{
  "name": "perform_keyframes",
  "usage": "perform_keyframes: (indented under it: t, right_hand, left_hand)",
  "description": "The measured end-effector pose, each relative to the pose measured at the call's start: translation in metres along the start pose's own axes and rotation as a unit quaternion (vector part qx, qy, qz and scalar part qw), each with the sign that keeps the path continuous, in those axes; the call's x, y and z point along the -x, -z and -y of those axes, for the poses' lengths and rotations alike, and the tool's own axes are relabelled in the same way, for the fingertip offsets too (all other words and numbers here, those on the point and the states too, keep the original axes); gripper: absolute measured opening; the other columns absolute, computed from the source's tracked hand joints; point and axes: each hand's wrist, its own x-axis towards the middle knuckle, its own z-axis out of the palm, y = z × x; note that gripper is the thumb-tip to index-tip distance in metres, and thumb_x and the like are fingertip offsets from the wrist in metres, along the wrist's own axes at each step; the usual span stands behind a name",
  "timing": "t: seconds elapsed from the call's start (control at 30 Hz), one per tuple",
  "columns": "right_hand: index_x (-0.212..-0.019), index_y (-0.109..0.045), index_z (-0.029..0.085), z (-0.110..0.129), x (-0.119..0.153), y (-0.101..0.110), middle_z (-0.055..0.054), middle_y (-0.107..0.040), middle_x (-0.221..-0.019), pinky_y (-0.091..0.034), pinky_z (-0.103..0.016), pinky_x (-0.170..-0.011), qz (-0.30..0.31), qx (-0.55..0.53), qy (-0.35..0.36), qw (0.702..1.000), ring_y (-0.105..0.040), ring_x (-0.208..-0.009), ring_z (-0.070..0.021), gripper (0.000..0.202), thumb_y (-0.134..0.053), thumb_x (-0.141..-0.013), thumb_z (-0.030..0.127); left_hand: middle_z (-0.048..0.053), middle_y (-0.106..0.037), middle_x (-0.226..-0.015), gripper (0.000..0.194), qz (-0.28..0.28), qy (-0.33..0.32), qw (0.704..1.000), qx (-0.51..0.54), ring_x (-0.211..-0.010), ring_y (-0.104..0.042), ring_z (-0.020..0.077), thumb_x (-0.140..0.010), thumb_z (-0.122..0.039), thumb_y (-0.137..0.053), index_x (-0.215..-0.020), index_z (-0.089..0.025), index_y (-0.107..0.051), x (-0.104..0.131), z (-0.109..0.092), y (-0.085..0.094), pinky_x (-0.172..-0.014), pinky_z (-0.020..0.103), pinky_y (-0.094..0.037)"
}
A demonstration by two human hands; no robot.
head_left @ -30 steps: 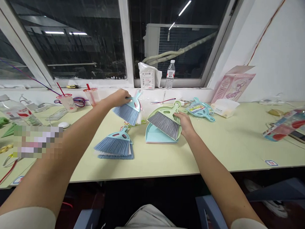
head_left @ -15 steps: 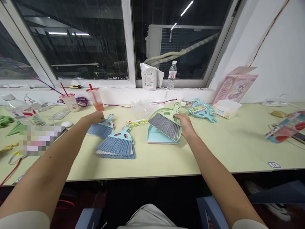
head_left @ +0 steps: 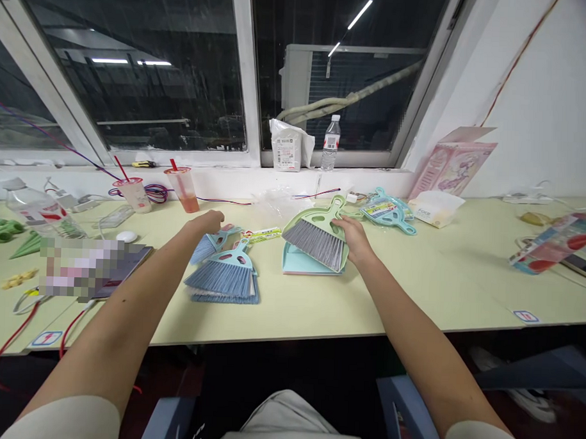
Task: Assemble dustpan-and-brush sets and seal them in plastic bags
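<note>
My right hand (head_left: 354,239) is closed on a light green dustpan (head_left: 299,218) and a green hand brush with grey bristles (head_left: 316,238), held together and tilted. Under them lies a light blue dustpan (head_left: 305,266). My left hand (head_left: 210,223) has its fingers curled at the handle side of a blue hand brush (head_left: 206,247); the fingertips are partly hidden. Just in front, another blue hand brush (head_left: 226,275) rests on top of further bristles in a stack.
On the table (head_left: 416,281), a packaged blue brush set (head_left: 388,211) and a tissue pack (head_left: 436,208) lie back right. A drink cup (head_left: 184,193) stands behind my left hand. Bottles, cables and a notebook (head_left: 122,274) are leftward; a large bottle (head_left: 556,245) lies far right.
My left hand has moved right, and the rear blue brush has shifted right and turned with it. My right hand and the green set have barely moved. A hand at the far left edge has left view.
</note>
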Motion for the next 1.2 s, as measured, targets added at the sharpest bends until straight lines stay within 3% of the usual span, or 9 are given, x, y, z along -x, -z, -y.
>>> perform_keyframes:
  t: [0.13, 0.3, 0.57, 0.8, 0.9, 0.97, 1.07, 1.13, 1.2]
  right_hand:
    - [-0.085, -0.074, 0.021, 0.000, 0.005, -0.002, -0.002, -0.076, -0.088, -0.051, -0.031, -0.075, 0.033, 0.044, 0.027, 0.998, -0.069, -0.087, -0.0231, 0.026, -0.081, -0.063, 0.034]
    - [-0.088, -0.075, 0.021, 0.000, 0.012, -0.007, -0.003, -0.076, -0.089, -0.050, -0.033, -0.080, 0.087, 0.066, 0.044, 0.993, -0.069, -0.089, -0.0245, 0.027, -0.080, -0.068, 0.038]
    - [-0.086, -0.075, 0.021, -0.003, 0.012, -0.009, -0.001, -0.075, -0.084, -0.048, -0.030, -0.076, 0.093, 0.079, 0.042, 0.992, -0.068, -0.086, -0.0224, 0.025, -0.078, -0.068, 0.037]
    - [-0.084, -0.075, 0.021, -0.003, 0.012, -0.010, 0.000, -0.074, -0.082, -0.048, -0.028, -0.073, 0.085, 0.085, 0.044, 0.992, -0.067, -0.083, -0.0202, 0.025, -0.078, -0.067, 0.038]
    - [-0.084, -0.075, 0.021, -0.003, 0.011, -0.009, -0.001, -0.074, -0.082, -0.049, -0.029, -0.073, 0.072, 0.075, 0.033, 0.994, -0.068, -0.084, -0.0214, 0.024, -0.078, -0.067, 0.038]
    - [-0.083, -0.074, 0.021, -0.003, 0.010, -0.008, -0.001, -0.074, -0.081, -0.050, -0.030, -0.074, 0.058, 0.068, 0.025, 0.996, -0.068, -0.084, -0.0221, 0.023, -0.078, -0.066, 0.037]
    - [-0.082, -0.075, 0.021, -0.004, 0.008, -0.007, -0.001, -0.075, -0.084, -0.051, -0.030, -0.077, 0.041, 0.065, 0.025, 0.997, -0.069, -0.087, -0.0220, 0.022, -0.078, -0.066, 0.035]
    - [-0.083, -0.075, 0.021, -0.005, 0.007, -0.007, -0.001, -0.076, -0.086, -0.051, -0.029, -0.078, 0.041, 0.061, 0.031, 0.997, -0.069, -0.088, -0.0213, 0.022, -0.079, -0.066, 0.035]
    - [-0.085, -0.076, 0.022, -0.005, 0.007, -0.007, -0.001, -0.076, -0.088, -0.052, -0.030, -0.078, 0.050, 0.053, 0.024, 0.997, -0.070, -0.086, -0.0212, 0.024, -0.080, -0.066, 0.035]
  left_hand:
    - [0.014, -0.073, -0.124, 0.040, -0.044, 0.000, 0.999, 0.003, -0.113, -0.068, 0.0276, -0.084, -0.031, -0.058, -0.118, -0.020, -0.075, 0.006, -0.051, -0.006, -0.094, 0.030, -0.050]
    - [0.024, -0.072, -0.118, 0.046, -0.036, 0.044, 0.998, -0.026, -0.111, -0.068, 0.0360, -0.084, -0.045, -0.061, -0.114, -0.014, -0.075, 0.014, -0.096, -0.023, -0.093, 0.041, -0.052]
    - [0.023, -0.073, -0.111, 0.037, -0.032, 0.076, 0.996, 0.030, -0.104, -0.069, 0.0351, -0.081, -0.040, -0.068, -0.106, -0.014, -0.075, 0.015, -0.093, -0.027, -0.085, 0.038, -0.053]
    - [0.023, -0.072, -0.107, 0.023, -0.145, 0.077, 0.983, 0.083, -0.105, -0.066, 0.0355, -0.086, -0.023, -0.060, -0.104, -0.014, -0.071, 0.026, -0.096, -0.009, -0.088, 0.042, -0.050]
    - [0.015, -0.072, -0.095, 0.019, -0.275, 0.045, 0.932, 0.230, -0.093, -0.067, 0.0293, -0.090, -0.022, -0.053, -0.098, -0.016, -0.069, 0.036, -0.100, 0.020, -0.082, 0.038, -0.051]
    - [0.009, -0.071, -0.091, 0.020, -0.375, -0.009, 0.849, 0.372, -0.084, -0.065, 0.0218, -0.092, -0.024, -0.050, -0.100, -0.017, -0.067, 0.047, -0.110, 0.042, -0.076, 0.032, -0.052]
    - [0.005, -0.068, -0.085, 0.020, -0.370, -0.101, 0.745, 0.547, -0.068, -0.059, 0.0155, -0.090, -0.031, -0.055, -0.099, -0.017, -0.066, 0.071, -0.138, 0.060, -0.060, 0.028, -0.049]
    - [0.004, -0.066, -0.077, 0.018, -0.288, -0.151, 0.750, 0.575, -0.064, -0.057, 0.0147, -0.085, -0.032, -0.063, -0.092, -0.017, -0.069, 0.087, -0.162, 0.057, -0.056, 0.027, -0.046]
    - [0.002, -0.065, -0.072, 0.013, -0.232, -0.171, 0.791, 0.540, -0.063, -0.055, 0.0149, -0.083, -0.029, -0.065, -0.086, -0.017, -0.071, 0.101, -0.183, 0.044, -0.056, 0.028, -0.044]
